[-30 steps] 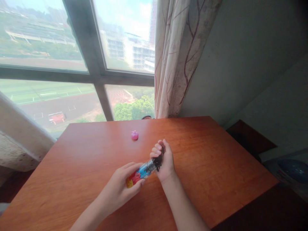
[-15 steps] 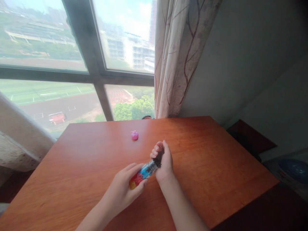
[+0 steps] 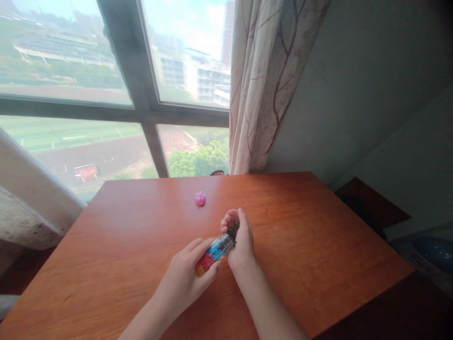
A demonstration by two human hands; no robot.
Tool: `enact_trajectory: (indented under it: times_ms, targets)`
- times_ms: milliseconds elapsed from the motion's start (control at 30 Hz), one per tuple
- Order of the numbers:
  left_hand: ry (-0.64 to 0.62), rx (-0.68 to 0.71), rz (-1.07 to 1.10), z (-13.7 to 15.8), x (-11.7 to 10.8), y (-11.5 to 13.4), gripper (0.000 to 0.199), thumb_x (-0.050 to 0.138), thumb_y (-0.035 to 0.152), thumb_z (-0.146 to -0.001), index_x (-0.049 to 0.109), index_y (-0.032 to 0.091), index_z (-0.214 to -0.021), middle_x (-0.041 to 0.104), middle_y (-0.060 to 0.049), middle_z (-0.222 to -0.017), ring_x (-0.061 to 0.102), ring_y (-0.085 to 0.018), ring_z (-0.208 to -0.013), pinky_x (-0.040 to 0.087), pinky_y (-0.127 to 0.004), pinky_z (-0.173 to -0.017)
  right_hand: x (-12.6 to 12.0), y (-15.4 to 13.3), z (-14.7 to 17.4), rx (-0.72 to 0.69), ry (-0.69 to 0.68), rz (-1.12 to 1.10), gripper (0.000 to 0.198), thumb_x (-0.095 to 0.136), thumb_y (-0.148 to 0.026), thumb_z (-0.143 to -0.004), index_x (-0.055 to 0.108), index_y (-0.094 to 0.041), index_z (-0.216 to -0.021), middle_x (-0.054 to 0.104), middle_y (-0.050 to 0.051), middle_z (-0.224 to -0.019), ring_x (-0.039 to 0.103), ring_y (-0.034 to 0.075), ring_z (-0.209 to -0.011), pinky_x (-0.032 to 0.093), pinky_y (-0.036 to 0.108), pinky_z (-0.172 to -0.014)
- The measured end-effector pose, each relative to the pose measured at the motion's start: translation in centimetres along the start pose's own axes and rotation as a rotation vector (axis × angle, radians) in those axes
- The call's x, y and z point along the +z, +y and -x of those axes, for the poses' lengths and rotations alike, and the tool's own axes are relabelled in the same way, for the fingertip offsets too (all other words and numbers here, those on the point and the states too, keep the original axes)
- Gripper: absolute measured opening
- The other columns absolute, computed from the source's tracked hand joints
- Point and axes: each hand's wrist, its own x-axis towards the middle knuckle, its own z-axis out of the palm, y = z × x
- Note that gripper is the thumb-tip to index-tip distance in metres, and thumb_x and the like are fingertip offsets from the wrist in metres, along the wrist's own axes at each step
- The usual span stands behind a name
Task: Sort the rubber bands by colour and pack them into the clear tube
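My left hand (image 3: 187, 267) is wrapped round a small clear bottle (image 3: 215, 251). Inside it are layers of what look like small elastic bands, black near the mouth, then blue, red and yellow. The bottle lies tilted, its uncapped mouth against the palm of my right hand (image 3: 243, 241). That hand is cupped, fingers curled in and thumb up, round a clump of small black elastic bands (image 3: 232, 226). Single bands are too small to make out. Beyond the hands, a pink apple-shaped lid (image 3: 200, 199) rests on the table.
The brown wooden table (image 3: 141, 226) reaches to the window (image 3: 148, 113). A patterned curtain (image 3: 262, 94) hangs at its far edge. To the right are a grey wall (image 3: 361, 94) and a dark brown surface (image 3: 375, 203).
The black clump in my right hand looks smaller, and more black shows inside the bottle's neck. The bottle's mouth sits slightly deeper in my palm. The view has shifted slightly.
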Motion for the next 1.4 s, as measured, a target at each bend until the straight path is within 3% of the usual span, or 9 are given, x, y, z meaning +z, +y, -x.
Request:
enact_trajectory:
  times_ms: [233, 400, 700, 933, 1200, 1300, 1400]
  targets:
    - [-0.004, -0.009, -0.023, 0.0, 0.0, -0.1, 0.035, 0.055, 0.020, -0.084, 0.062, 0.021, -0.118, 0.064, -0.004, -0.091, 0.064, -0.018, -0.082, 0.051, -0.026, -0.076, -0.3, -0.1, -0.3, 0.113, 0.010, -0.023, 0.025, 0.068, -0.041, -0.080, 0.063, -0.017, -0.074, 0.061, -0.003, -0.060, 0.056, 0.008, -0.052, 0.043, 0.015, -0.044]
    - [-0.012, -0.004, -0.026, 0.0, 0.0, 0.1, 0.034, 0.054, 0.021, -0.085, 0.062, 0.021, -0.118, 0.064, -0.004, -0.091, 0.064, -0.018, -0.082, 0.051, -0.026, -0.077, -0.2, -0.6, -0.5, 0.138, -0.019, -0.056, 0.025, 0.069, -0.039, -0.080, 0.062, -0.017, -0.073, 0.057, -0.005, -0.057, 0.048, 0.005, -0.045, 0.035, 0.012, -0.038]
    - [-0.099, 0.012, -0.054, 0.0, -0.6, 0.4, 0.031, 0.052, 0.018, -0.083, 0.062, 0.023, -0.112, 0.064, -0.003, -0.090, 0.064, -0.017, -0.079, 0.050, -0.026, -0.074, -0.5, -1.1, -0.7, 0.067, -0.062, 0.029, 0.034, 0.075, -0.045, -0.072, 0.057, -0.017, -0.070, 0.051, -0.008, -0.053, 0.039, 0.003, -0.040, 0.025, 0.011, -0.035]
    - [-0.013, -0.012, -0.133, 0.3, 0.1, 0.8, 0.026, 0.052, 0.019, -0.083, 0.063, 0.022, -0.106, 0.065, -0.004, -0.090, 0.065, -0.018, -0.077, 0.051, -0.026, -0.072, 0.0, -0.3, 0.1, -0.141, -0.081, 0.195, 0.038, 0.066, -0.053, -0.081, 0.055, -0.018, -0.070, 0.052, -0.007, -0.050, 0.043, 0.006, -0.040, 0.029, 0.015, -0.037]
    - [0.079, -0.068, -0.001, 0.3, 0.7, 0.8, 0.033, 0.057, 0.023, -0.085, 0.063, 0.025, -0.118, 0.069, -0.005, -0.100, 0.066, -0.020, -0.091, 0.052, -0.028, -0.082, 0.4, -0.2, 1.0, -0.215, -0.122, 0.094, 0.028, 0.060, -0.047, -0.084, 0.061, -0.020, -0.081, 0.056, -0.005, -0.058, 0.049, 0.008, -0.049, 0.037, 0.019, -0.046]
    - [0.090, -0.073, 0.030, 0.2, 0.7, 0.8, 0.034, 0.058, 0.021, -0.085, 0.064, 0.024, -0.118, 0.070, -0.005, -0.100, 0.066, -0.020, -0.092, 0.052, -0.028, -0.083, 0.4, -0.2, 1.2, -0.201, -0.147, 0.050, 0.019, 0.058, -0.037, -0.082, 0.062, -0.022, -0.094, 0.060, -0.005, -0.063, 0.052, 0.010, -0.053, 0.040, 0.020, -0.050]
    - [0.104, -0.068, 0.045, 0.0, 0.5, 0.9, 0.034, 0.058, 0.019, -0.084, 0.066, 0.023, -0.117, 0.070, -0.005, -0.099, 0.066, -0.020, -0.089, 0.052, -0.027, -0.079, 0.4, -0.3, 1.4, -0.165, -0.183, 0.004, 0.028, 0.056, -0.025, -0.075, 0.061, -0.024, -0.103, 0.064, -0.004, -0.071, 0.055, 0.011, -0.058, 0.042, 0.020, -0.054]
